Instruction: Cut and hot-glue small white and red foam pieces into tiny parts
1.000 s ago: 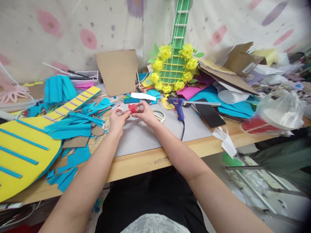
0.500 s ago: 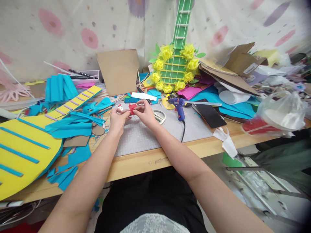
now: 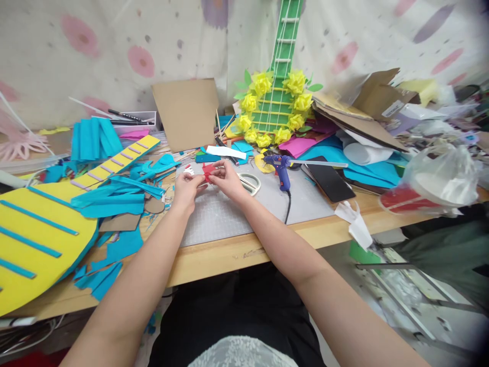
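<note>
Between my two hands is a small red piece, apparently paper (image 3: 207, 171), pinched from both sides above the grey cutting mat (image 3: 214, 219). My left hand (image 3: 186, 189) has thumb and fingers closed on its left edge. From the right, my right hand (image 3: 226, 179) grips the same piece with bent fingers. Small white bits (image 3: 188, 169) show just beyond my left fingertips. White-handled scissors (image 3: 250, 183) lie on the mat beside my right hand, their blades partly hidden. The fingers cover part of the red piece, so its full shape does not show.
A blue glue gun (image 3: 281, 171) with a long glue stick stands right of the scissors, near a black phone (image 3: 331, 179). A yellow guitar shape (image 3: 42, 224) lies left among blue scraps. A green guitar (image 3: 277, 104) with yellow flowers leans behind. A red-and-white bucket (image 3: 408, 198) stands right.
My fingers have shifted very slightly around the red piece, and my right hand sits a little lower. Everything else stays in place.
</note>
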